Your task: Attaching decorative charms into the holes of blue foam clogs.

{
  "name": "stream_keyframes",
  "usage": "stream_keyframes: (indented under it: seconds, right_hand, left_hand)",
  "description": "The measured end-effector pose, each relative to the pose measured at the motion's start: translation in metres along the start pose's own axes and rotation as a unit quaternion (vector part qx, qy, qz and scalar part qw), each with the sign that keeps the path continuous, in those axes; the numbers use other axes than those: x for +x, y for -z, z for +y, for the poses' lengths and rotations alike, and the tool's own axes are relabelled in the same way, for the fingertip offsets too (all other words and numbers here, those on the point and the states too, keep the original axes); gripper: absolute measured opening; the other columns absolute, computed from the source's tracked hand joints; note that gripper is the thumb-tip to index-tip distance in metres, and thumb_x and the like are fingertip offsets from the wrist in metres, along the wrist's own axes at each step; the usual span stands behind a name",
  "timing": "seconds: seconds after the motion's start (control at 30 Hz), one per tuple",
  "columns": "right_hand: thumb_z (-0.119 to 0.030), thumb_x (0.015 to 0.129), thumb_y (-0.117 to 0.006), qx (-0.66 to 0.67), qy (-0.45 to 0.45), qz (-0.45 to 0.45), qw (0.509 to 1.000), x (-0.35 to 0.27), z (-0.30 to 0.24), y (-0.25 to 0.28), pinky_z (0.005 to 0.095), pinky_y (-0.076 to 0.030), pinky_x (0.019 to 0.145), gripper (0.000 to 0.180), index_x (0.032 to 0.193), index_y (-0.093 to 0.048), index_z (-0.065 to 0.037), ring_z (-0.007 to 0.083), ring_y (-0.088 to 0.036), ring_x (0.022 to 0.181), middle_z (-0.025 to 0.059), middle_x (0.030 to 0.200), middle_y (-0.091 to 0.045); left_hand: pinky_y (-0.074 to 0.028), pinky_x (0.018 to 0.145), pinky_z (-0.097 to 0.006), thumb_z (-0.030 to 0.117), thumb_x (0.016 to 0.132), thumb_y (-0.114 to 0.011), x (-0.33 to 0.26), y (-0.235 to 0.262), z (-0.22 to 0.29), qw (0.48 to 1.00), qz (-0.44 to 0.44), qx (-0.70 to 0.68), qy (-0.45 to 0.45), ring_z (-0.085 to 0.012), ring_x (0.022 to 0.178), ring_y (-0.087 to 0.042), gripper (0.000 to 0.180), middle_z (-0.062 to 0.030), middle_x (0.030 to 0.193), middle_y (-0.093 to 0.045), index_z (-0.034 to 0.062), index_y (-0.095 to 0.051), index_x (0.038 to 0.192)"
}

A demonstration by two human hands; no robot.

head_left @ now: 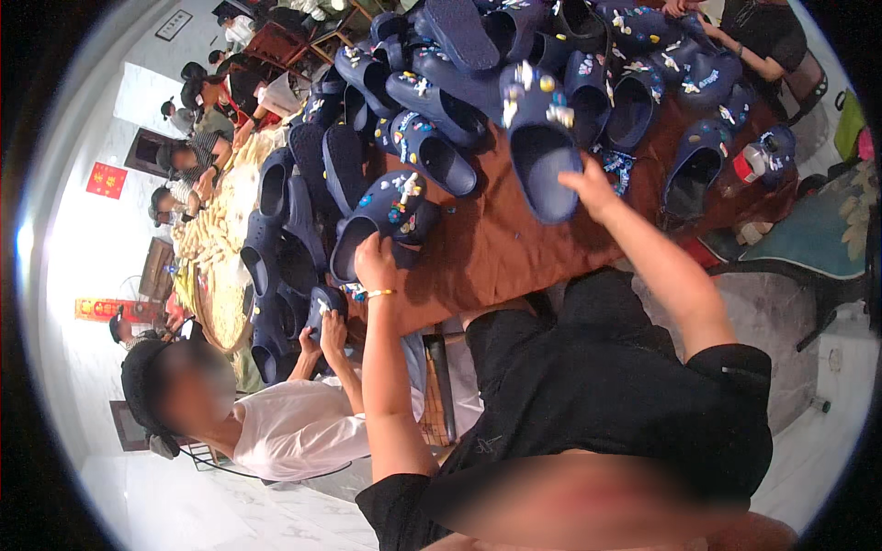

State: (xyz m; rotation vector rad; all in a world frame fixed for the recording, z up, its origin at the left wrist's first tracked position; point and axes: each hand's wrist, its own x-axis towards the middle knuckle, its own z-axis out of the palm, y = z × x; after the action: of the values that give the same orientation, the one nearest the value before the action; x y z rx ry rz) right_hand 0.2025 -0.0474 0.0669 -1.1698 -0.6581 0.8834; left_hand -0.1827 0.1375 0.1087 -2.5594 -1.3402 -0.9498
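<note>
On the brown worktop (514, 248), two navy clogs are handled. The right hand (591, 186) is closed on the heel of one clog (540, 147), whose long axis runs away from the person. The left hand (375, 262) grips the rim of a second, charm-studded clog (381, 216) left of the first. Fingertips are hidden behind both clogs. A co-worker's hands lie lower left.

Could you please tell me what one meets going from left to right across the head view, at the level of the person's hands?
Pale heap on the far table → left hand on a decorated navy clog → brown tabletop → right hand on another navy clog → red-capped bottle.
</note>
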Motion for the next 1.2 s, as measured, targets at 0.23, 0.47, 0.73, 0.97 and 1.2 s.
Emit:
stream_keyframes:
  seconds: [0.23, 0.47, 0.73, 0.97, 1.2]
  right_hand:
    - [-0.05, 0.078, -0.067, -0.201, 0.17, 0.228, 0.937, 0.174, -0.117, 0.03, 0.0373, -0.037, 0.1, 0.082, 0.133, -0.04, 0.004, 0.0344, -0.05, 0.119, 0.0256, 0.129, -0.05]
    - [-0.032, 0.082, -0.065, -0.407, 0.271, 0.179, 0.854, 0.13, -0.032, 0.018, 0.0421, -0.041, 0.093, 0.051, 0.119, -0.052, 0.001, 0.0365, -0.053, 0.109, 0.0215, 0.117, -0.056]
    - [-0.041, 0.086, -0.058, -0.426, 0.122, 0.003, 0.896, 0.064, 0.076, -0.043, 0.0415, -0.038, 0.098, 0.048, 0.113, -0.059, -0.002, 0.0348, -0.053, 0.111, 0.0181, 0.117, -0.059]
    - [-0.068, 0.076, -0.054, -0.4, -0.095, -0.132, 0.902, 0.076, 0.066, -0.045, 0.037, -0.043, 0.092, 0.072, 0.109, -0.064, -0.005, 0.0306, -0.061, 0.099, 0.0153, 0.106, -0.066]
    - [-0.071, 0.064, -0.062, -0.663, -0.069, -0.137, 0.733, 0.04, 0.028, -0.077, 0.0586, -0.027, 0.103, 0.086, 0.128, -0.051, -0.015, 0.0374, -0.035, 0.129, 0.0126, 0.136, -0.045]
  left_hand:
    - [-0.047, 0.064, -0.038, 0.019, 0.075, -0.072, -0.016, 0.006, 0.103, 0.981, -0.096, -0.159, 0.053, -0.0324, 0.067, -0.06, 0.024, -0.0207, 0.075, -0.061, -0.0025, -0.062, 0.08]
    - [-0.045, 0.066, -0.046, 0.019, 0.079, -0.065, -0.059, -0.041, 0.169, 0.974, -0.049, -0.22, 0.023, -0.038, 0.075, -0.056, 0.022, -0.0186, 0.074, -0.057, 0.0016, -0.054, 0.072]
    - [-0.044, 0.072, -0.047, 0.038, 0.077, -0.066, -0.078, -0.101, 0.194, 0.964, -0.196, -0.169, -0.065, -0.0388, 0.082, -0.054, 0.039, -0.0215, 0.086, -0.058, 0.0, -0.057, 0.077]
    - [-0.039, 0.085, -0.045, 0.035, 0.08, -0.062, -0.081, -0.116, 0.195, 0.949, -0.291, -0.102, -0.07, -0.0345, 0.098, -0.052, 0.037, -0.0166, 0.098, -0.06, 0.0003, -0.064, 0.092]
    - [-0.04, 0.086, -0.046, 0.033, 0.079, -0.063, -0.08, -0.118, 0.195, 0.956, -0.27, -0.071, -0.095, -0.034, 0.099, -0.053, 0.035, -0.018, 0.1, -0.059, 0.0, -0.063, 0.092]
